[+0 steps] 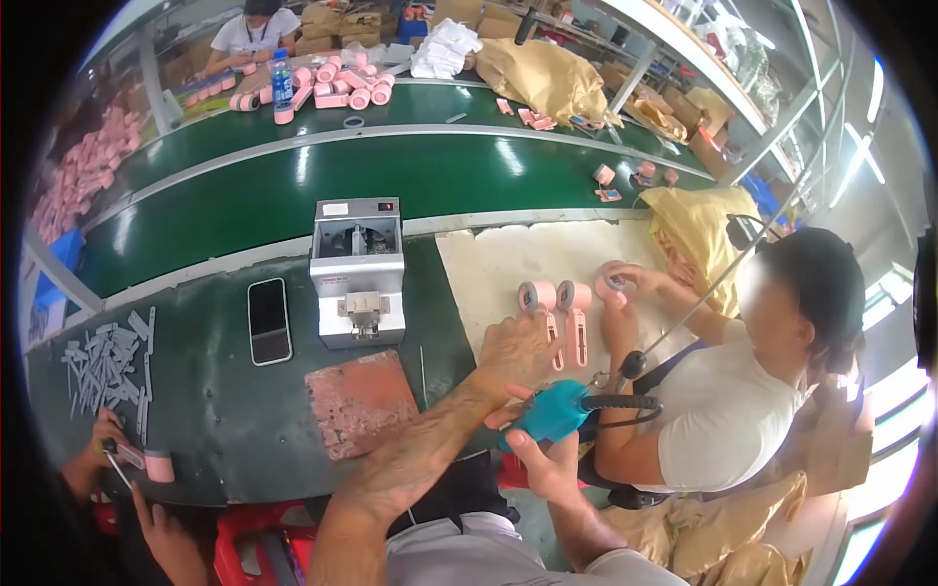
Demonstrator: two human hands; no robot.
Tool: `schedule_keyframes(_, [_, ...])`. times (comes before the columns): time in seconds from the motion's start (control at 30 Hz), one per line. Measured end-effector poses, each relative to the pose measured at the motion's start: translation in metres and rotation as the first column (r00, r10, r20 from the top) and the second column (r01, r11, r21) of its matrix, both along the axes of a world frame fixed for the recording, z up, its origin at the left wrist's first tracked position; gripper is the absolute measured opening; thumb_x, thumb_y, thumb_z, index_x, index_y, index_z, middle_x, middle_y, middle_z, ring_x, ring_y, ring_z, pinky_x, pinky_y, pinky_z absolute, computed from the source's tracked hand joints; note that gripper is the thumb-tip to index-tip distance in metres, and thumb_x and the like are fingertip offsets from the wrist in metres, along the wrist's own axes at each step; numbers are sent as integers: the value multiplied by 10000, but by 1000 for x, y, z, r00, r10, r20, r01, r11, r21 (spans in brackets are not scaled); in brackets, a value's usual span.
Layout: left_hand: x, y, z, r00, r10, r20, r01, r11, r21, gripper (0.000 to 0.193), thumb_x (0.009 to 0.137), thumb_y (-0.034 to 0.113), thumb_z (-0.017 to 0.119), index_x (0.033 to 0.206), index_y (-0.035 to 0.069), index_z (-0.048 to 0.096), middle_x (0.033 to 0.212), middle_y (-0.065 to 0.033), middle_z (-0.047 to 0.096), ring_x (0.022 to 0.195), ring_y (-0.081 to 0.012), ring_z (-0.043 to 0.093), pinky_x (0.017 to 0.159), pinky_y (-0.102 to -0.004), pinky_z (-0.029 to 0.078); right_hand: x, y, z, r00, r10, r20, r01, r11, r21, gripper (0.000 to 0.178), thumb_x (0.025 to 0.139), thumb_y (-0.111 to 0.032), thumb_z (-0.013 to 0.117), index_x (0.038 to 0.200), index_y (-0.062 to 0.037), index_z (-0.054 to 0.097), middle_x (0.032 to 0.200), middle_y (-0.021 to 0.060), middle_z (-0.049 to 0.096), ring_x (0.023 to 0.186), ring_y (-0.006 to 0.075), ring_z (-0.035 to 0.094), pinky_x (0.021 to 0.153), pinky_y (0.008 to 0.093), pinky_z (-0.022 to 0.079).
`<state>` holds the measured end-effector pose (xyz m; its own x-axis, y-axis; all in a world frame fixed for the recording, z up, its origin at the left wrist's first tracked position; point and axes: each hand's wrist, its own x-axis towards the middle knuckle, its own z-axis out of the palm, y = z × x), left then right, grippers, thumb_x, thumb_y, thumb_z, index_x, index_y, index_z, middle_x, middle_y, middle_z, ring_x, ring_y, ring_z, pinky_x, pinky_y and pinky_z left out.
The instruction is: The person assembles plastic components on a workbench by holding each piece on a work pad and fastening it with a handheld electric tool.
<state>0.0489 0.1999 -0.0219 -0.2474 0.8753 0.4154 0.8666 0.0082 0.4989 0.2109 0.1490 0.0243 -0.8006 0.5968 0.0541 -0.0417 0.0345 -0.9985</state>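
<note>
My left hand (516, 350) reaches over the pale sheet on the bench. Its fingers close around the handle of the left one of two pink round-headed housings (537, 295), partly covering it. Close beside it lies the second pink housing (575, 322), with a long slot in its handle. My right hand (552, 469) grips a teal electric screwdriver (553, 414) near the bench's front edge, below the housings. A black coiled cord (625, 401) runs from the tool to the right. The screwdriver's tip cannot be made out.
A grey screw feeder (359, 283) stands mid-bench, beside a phone (270, 320) and a worn red plate (360, 403). Grey strips (106, 361) are heaped at left. A co-worker (733, 410) handles a pink housing at right; another's hands show lower left. A green conveyor (420, 176) runs behind.
</note>
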Motion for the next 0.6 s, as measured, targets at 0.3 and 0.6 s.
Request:
schedule_keyframes(0.3, [1, 32, -41, 908, 343, 240, -308, 936, -171, 437, 880, 449, 604, 1128, 92, 656, 1066, -160, 681, 935, -353, 679, 834, -526, 519, 3, 2, 12, 986, -164, -37, 165, 986, 27, 681, 941, -309, 721, 1411, 104, 451, 1041, 143, 719, 950, 186, 668, 830, 294, 510])
schedule_keyframes(0.6, [-38, -137, 13, 977, 202, 73, -214, 900, 379, 197, 715, 133, 711, 877, 115, 600, 876, -86, 559, 882, -291, 608, 704, -429, 528, -19, 8, -21, 906, -350, -238, 329, 936, -126, 695, 955, -536, 643, 1349, 9, 472, 1041, 86, 599, 812, 193, 589, 732, 336, 489])
